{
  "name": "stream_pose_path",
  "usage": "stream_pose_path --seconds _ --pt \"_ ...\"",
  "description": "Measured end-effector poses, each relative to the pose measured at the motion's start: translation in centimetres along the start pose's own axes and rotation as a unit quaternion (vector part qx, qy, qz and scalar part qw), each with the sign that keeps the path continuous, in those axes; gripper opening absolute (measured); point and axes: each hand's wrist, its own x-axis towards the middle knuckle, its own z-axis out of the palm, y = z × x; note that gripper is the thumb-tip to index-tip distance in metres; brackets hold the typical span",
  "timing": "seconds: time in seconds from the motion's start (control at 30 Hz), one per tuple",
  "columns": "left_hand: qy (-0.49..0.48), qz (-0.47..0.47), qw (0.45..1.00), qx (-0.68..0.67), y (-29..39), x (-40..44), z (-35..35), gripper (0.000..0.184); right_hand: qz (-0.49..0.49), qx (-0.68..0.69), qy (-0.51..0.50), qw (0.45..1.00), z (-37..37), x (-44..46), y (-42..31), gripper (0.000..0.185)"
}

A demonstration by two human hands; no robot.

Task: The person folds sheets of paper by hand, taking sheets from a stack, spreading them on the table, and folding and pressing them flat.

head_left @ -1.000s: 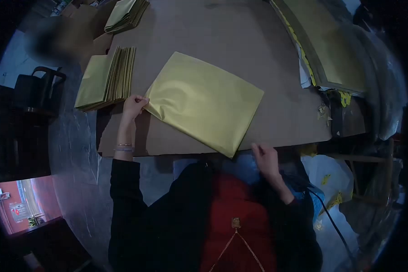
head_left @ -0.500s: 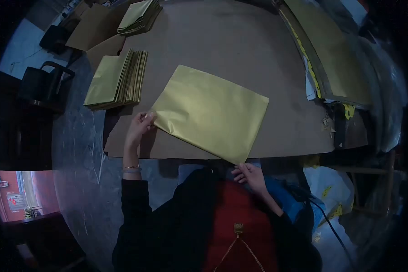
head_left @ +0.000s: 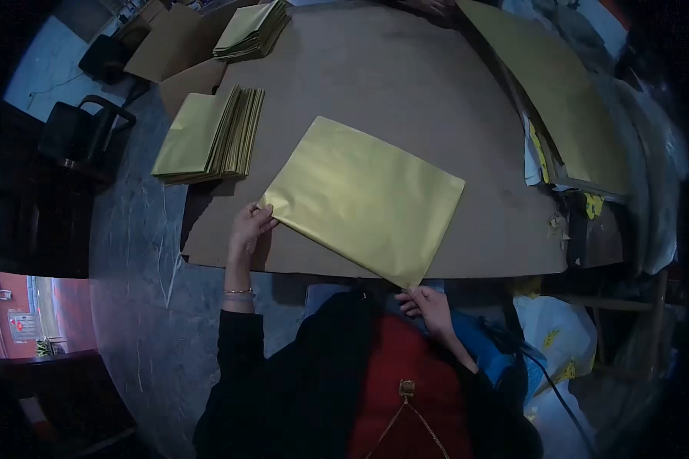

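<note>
Right there in the middle, the gold sheet (head_left: 367, 200) lies slantwise across the near part of the desk (head_left: 352, 76), its lower corner poking just past the front edge, right in front of you! Your left grip (head_left: 250, 228) has that left-hand corner pinched between thumb and fingers, with small creases running out from the hold. And your right grip (head_left: 429, 310), down at the near corner, has thumb and forefinger closed on the very tip, the other fingers curled beneath. Around your left wrist, there's a thin bracelet (head_left: 238, 291). Out to your left, a thick gold stack (head_left: 187, 136) sits at the side of the desk, its folded edges fanned towards the middle, and beyond it a second gold pile (head_left: 245, 32) near the far left corner. Over on your right, a large gold panel (head_left: 563, 107) stretches along the desk's side, a scrap of yellow (head_left: 593, 205) hanging by its near end. Below, just beyond your right forearm, a blue bundle (head_left: 482, 348), then a white bag (head_left: 555, 329) with yellow marks. Way out left, a dark armchair (head_left: 76, 138) stands on the floor!
</note>
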Motion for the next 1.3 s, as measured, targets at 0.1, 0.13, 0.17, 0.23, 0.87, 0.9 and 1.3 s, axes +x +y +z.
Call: stream_pose_path --seconds 0.1,0.13,0.17,0.23,0.87,0.9,1.3 --pt "0.011 0.001 1.0 0.007 -0.9 0.5 -0.4 0.023 -0.001 0.008 0.008 1.0 0.1 0.1 0.0 0.041" --pt "0.013 0.003 1.0 0.005 -1.1 0.6 -0.5 0.023 0.003 0.005 0.012 1.0 0.2 0.1 0.0 0.04" --pt "0.017 -0.002 1.0 0.008 -1.0 0.6 -0.3 0.022 0.0 0.002 0.01 1.0 0.1 0.1 -0.1 0.04" --pt "0.022 -0.003 1.0 0.01 -1.1 0.8 -0.4 0.021 0.005 -0.006 0.01 1.0 0.1 0.2 -0.2 0.04" --pt "-0.054 0.401 0.747 0.528 -8.3 -9.9 16.2 0.09 -0.042 0.025 0.053 0.997 1.1 0.7 1.0 0.033" --pt "-0.064 0.386 0.749 0.535 -8.3 -9.7 16.1 0.092 -0.03 0.027 0.059 0.997 1.2 0.6 0.4 0.033" --pt "-0.093 0.324 0.711 0.618 -4.1 -4.2 8.5 0.093 -0.045 0.047 0.059 0.996 1.4 0.6 0.9 0.033"
